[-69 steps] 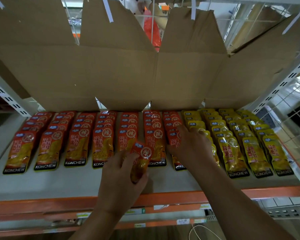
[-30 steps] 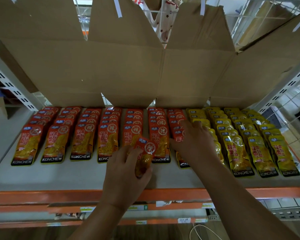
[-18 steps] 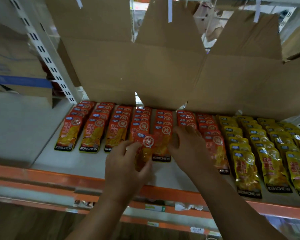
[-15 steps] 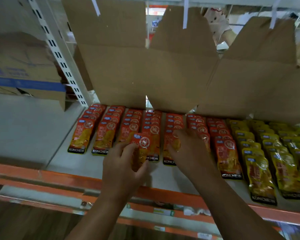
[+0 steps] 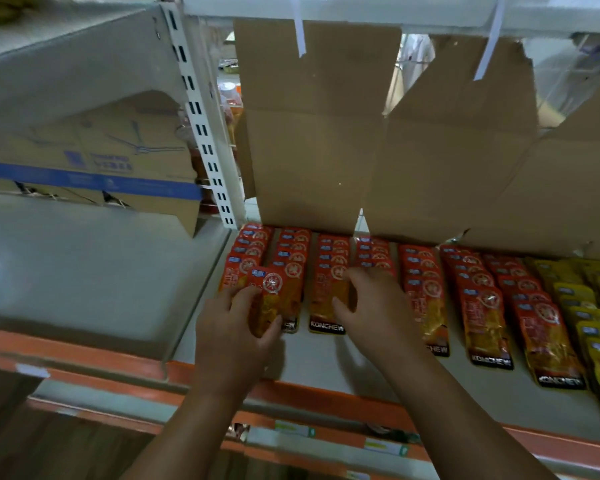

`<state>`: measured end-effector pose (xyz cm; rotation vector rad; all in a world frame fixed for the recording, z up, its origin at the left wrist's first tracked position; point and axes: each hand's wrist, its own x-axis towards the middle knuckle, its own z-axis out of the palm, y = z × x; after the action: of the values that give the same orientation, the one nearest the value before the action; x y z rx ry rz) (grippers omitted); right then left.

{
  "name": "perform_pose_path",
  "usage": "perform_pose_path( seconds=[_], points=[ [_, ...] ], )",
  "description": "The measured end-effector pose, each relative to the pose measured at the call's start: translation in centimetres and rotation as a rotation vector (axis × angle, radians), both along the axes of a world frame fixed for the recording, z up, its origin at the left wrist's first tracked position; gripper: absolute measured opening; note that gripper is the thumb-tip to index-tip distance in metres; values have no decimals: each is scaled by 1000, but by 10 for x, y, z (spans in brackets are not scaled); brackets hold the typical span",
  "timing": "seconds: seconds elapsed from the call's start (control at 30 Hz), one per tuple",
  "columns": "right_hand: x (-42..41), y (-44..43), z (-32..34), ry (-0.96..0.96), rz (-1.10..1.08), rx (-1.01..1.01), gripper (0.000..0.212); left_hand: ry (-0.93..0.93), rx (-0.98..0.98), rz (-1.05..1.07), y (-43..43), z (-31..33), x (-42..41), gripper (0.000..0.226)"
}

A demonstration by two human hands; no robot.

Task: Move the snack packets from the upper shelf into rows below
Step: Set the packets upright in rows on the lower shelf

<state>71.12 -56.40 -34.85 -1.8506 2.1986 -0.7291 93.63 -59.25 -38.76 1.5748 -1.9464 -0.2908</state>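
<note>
Red snack packets [image 5: 426, 292] lie in several overlapping rows on the grey shelf board [image 5: 326, 358], with yellow packets [image 5: 589, 306] in rows at the right. My left hand [image 5: 236, 337] grips one red packet [image 5: 274, 299] over the front of the two leftmost rows. My right hand [image 5: 371, 310] rests palm down, fingers spread, on the third and fourth red rows, pressing on the packets there.
Flattened cardboard box panels [image 5: 326, 150] hang behind the rows from the shelf above. A white slotted upright [image 5: 201, 129] divides this bay from the left one, which holds a brown carton with a blue stripe [image 5: 94, 168]. An orange rail [image 5: 326, 396] edges the shelf front.
The view has swung left. Both hands have shifted left along the rows, from the middle red rows to the leftmost ones, the left hand still holding its packet.
</note>
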Motion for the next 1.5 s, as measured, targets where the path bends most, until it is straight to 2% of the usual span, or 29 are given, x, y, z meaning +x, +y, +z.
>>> perform_pose_path(
  seconds=[0.3,0.9,1.5],
  points=[
    [8,-15,-7,-11,11,11,37,-29,59,193,-19,-9,20,56],
    [39,-28,-16,-14,133,20,22,-62,92,229,-20,-9,19,54],
    [43,-24,-18,-13,122,17,22,-25,99,199,-22,-13,20,54]
  ],
)
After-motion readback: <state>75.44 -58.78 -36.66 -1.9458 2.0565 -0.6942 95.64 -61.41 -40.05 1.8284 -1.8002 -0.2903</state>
